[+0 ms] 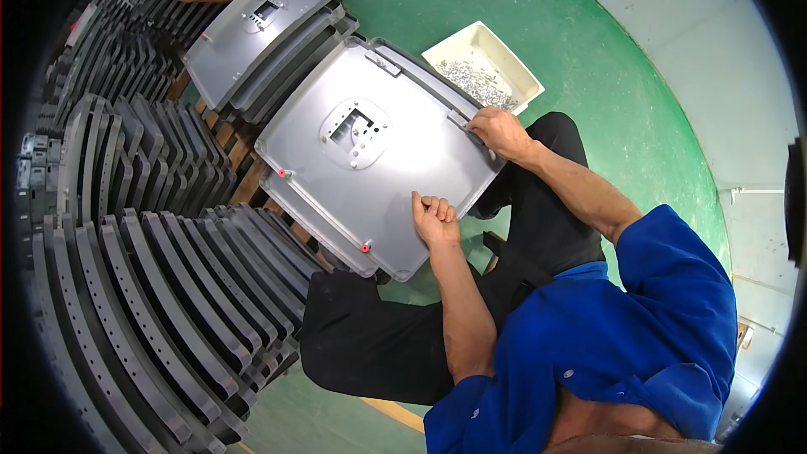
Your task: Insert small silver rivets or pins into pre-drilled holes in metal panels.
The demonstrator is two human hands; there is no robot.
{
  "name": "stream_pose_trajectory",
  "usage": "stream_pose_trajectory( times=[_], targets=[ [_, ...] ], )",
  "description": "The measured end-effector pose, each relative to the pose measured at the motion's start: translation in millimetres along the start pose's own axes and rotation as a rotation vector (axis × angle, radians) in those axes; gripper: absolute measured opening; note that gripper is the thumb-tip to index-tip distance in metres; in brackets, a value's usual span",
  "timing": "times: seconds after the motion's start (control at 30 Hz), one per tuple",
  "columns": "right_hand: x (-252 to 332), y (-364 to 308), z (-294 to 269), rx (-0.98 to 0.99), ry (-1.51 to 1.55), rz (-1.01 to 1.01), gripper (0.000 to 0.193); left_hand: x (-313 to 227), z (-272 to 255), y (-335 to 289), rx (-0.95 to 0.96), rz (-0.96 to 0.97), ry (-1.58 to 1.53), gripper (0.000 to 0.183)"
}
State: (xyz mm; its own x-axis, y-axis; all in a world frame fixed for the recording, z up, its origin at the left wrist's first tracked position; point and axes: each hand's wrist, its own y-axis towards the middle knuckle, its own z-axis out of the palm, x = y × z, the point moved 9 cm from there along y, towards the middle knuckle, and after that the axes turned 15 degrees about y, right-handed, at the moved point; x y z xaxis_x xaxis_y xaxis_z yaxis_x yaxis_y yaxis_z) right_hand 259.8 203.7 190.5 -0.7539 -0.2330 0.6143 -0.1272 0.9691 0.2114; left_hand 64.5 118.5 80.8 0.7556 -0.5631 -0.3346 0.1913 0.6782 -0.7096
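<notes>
Head view shows a grey square panel (370,160) on a stack before the person. Left hand (435,217), loosely curled, rests on its near edge; right hand (498,130) pinches a bracket (464,124) at its right edge.

A square panel (370,160) is lying on top of a stack of like panels in front of the person, with the left hand (435,219) resting on its near edge and the right hand (498,131) touching its right edge. A tray of screws (482,65) is sitting on the floor (605,101) beyond the right hand. A second stack (265,34) is lying behind-left, and rows of upright panels (160,286) are standing at the left
</notes>
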Motion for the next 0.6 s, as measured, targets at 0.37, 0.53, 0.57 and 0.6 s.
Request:
stream_pose_trajectory(
  times=[0.37,0.53,0.57,0.6],
  targets=[
    [-7.7,-0.6,13.0,0.103,-0.089,0.021,0.017,3.7,2.1,-0.3,-0.018,-0.015,0.017,0.038],
    [-5.6,2.1,8.7,0.102,-0.085,0.011,0.019,-0.5,7.8,-3.2,-0.022,-0.002,0.062,0.036],
    [-4.8,2.3,6.4,0.077,-0.073,0.006,0.019,-3.7,10.5,-5.4,-0.025,0.009,0.079,0.036],
    [-0.2,3.5,8.7,0.057,-0.054,-0.006,0.019,-14.6,14.9,-12.7,-0.025,0.044,0.114,0.035]
  ],
)
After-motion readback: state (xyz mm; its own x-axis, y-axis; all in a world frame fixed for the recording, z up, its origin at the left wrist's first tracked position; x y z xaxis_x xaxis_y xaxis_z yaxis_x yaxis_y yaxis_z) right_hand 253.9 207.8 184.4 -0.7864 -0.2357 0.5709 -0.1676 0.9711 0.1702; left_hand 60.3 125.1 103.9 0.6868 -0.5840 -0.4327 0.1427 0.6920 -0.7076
